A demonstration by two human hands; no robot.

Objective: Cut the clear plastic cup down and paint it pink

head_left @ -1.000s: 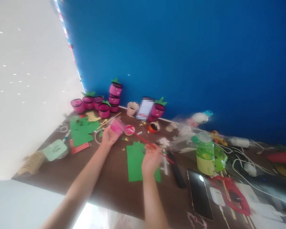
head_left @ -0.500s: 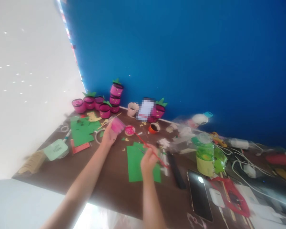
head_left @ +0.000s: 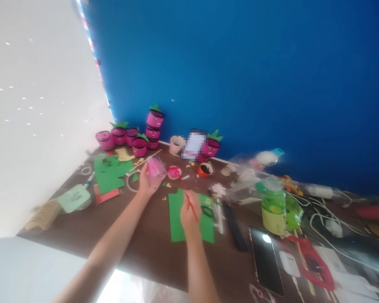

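My left hand [head_left: 149,182] is closed around a clear plastic cup [head_left: 156,166] partly coated in pink paint. My right hand [head_left: 190,207] grips a thin red paintbrush [head_left: 193,209], its tip at a small pot of pink paint [head_left: 174,172]. Under my right hand lies green paper [head_left: 177,223], with a dark ring-shaped item [head_left: 207,211], perhaps scissor handles, on it. A roll of tape [head_left: 132,182] rests just left of the left hand. Behind stand several magenta cups [head_left: 139,147] with black rims, some with green leaf tops.
A phone with a lit screen [head_left: 194,145] leans at the wall beside a pale pink cup [head_left: 176,145]. An orange pot [head_left: 204,170] holds something dark. To the right are a green bottle piece [head_left: 273,206], a black phone [head_left: 265,259] and white cables [head_left: 317,223]. Cut green paper [head_left: 109,179] lies left.
My right hand has moved left and the brush now points more upright, its tip still at the paint pot. The cup in my left hand has turned slightly and shifted a little right.
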